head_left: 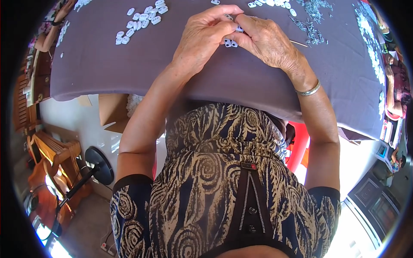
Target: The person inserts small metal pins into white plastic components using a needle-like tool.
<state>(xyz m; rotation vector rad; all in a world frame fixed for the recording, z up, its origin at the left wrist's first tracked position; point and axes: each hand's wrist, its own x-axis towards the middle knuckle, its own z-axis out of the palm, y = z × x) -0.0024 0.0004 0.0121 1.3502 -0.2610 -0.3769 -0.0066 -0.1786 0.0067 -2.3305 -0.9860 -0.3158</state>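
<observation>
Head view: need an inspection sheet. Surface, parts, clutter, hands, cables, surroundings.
Surface: dark tablecloth, lightly creased, draped over the near edge.
Job's things: small white piece, partly hidden; loose white pieces upper left; grey pin-like parts upper right.
Clutter: thin tan stick near the grey parts.
Hands: left hand and right hand meet, pinching the small white piece.
Cables: thin cable, lower left.
Surroundings: wooden chair, round black stand base at left; cardboard box; other people's arms at both sides.

Open cloth [247, 79] between the forearms [144, 114]! White pieces [156, 19] block left of the left hand [204, 34], grey slivers [316, 37] right of the right hand [269, 41]
</observation>
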